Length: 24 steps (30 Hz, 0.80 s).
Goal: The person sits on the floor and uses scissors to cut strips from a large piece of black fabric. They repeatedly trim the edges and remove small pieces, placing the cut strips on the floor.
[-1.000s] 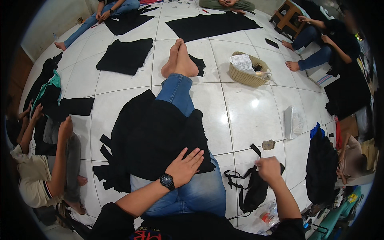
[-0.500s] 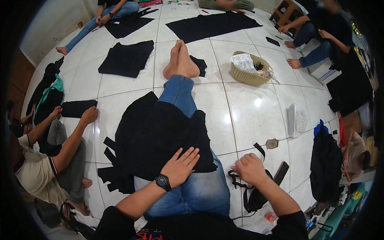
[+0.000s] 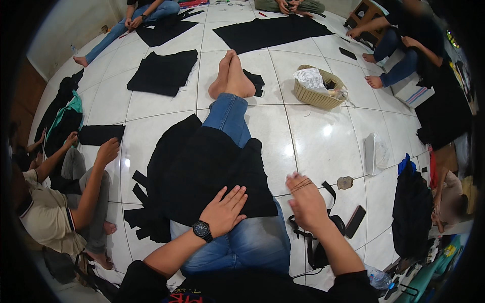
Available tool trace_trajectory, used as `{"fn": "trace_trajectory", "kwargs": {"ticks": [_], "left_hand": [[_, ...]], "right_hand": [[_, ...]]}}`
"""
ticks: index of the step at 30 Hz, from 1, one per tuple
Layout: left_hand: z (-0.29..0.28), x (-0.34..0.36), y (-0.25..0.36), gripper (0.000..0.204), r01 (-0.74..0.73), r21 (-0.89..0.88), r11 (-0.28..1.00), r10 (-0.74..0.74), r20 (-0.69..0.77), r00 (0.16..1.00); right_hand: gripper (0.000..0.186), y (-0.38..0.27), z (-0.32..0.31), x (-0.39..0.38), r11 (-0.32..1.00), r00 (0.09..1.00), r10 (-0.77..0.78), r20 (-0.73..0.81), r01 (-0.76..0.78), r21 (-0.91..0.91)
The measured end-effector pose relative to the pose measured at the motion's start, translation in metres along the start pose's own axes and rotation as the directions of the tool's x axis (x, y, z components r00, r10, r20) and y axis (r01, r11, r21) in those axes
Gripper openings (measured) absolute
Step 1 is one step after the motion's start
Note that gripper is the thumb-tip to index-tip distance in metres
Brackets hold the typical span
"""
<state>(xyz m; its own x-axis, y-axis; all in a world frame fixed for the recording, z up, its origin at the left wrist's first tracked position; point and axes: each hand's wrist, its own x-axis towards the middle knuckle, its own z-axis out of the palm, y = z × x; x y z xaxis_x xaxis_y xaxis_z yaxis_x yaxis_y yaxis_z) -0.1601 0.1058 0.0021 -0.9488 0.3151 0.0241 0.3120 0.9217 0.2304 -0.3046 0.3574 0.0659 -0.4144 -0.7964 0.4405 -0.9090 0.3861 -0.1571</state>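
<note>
Black fabric pieces (image 3: 202, 171) lie across my outstretched legs in blue jeans, with cut strips (image 3: 139, 194) sticking out at the left side. My left hand (image 3: 227, 207), below a black wristwatch (image 3: 202, 231), rests flat on the near edge of the fabric, fingers stretched out. Off to the right of my thigh, my right hand (image 3: 306, 202) is raised above the floor, apart from the fabric. Its fingers are extended and a little blurred; thin brown lines cross them, and I cannot make out what these are. Below that hand lies a black strapped bag (image 3: 319, 255).
A black phone-like slab (image 3: 355, 222) lies beside the bag. Ahead stand a beige basket (image 3: 319, 96) and a folded black cloth (image 3: 162, 73). A person at left holds a black cloth piece (image 3: 102, 135). Other people sit around. A clear bottle (image 3: 378, 278) is at lower right.
My right hand has lifted from over the bag, moving slightly forward, and its curled fingers have straightened. My left hand stays on the fabric. The view has shifted slightly.
</note>
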Motion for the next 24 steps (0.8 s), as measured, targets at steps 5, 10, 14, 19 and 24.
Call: {"fn": "trace_trajectory", "kwargs": {"ticks": [5, 10, 14, 19, 24], "left_hand": [[0.008, 0.001, 0.001, 0.052, -0.050, 0.059, 0.997, 0.052, -0.039, 0.998], [0.010, 0.001, 0.001, 0.051, -0.027, 0.066, 0.997, 0.033, -0.082, 0.996], [0.014, -0.002, 0.002, 0.048, -0.027, 0.078, 0.997, 0.035, -0.109, 0.993], [0.019, -0.010, 0.011, 0.049, -0.067, -0.012, 0.998, 0.065, -0.127, 0.990], [0.023, -0.009, 0.007, 0.047, -0.069, 0.065, 0.995, 0.077, -0.118, 0.990]], "right_hand": [[0.011, 0.019, -0.021, -0.069, 0.981, 0.792, 0.163, 0.588, -0.194, -0.011], [0.024, 0.083, -0.049, -0.132, 0.799, 0.652, 0.595, 0.470, -0.416, -0.434], [0.049, 0.039, -0.037, -0.112, 0.053, 0.186, 0.241, 0.953, -0.983, 0.178], [0.031, -0.020, -0.005, -0.018, 0.847, 0.934, 0.353, 0.063, -0.347, 0.403], [0.020, 0.001, -0.013, -0.076, 0.985, 0.839, 0.164, 0.519, -0.165, -0.044]]}}
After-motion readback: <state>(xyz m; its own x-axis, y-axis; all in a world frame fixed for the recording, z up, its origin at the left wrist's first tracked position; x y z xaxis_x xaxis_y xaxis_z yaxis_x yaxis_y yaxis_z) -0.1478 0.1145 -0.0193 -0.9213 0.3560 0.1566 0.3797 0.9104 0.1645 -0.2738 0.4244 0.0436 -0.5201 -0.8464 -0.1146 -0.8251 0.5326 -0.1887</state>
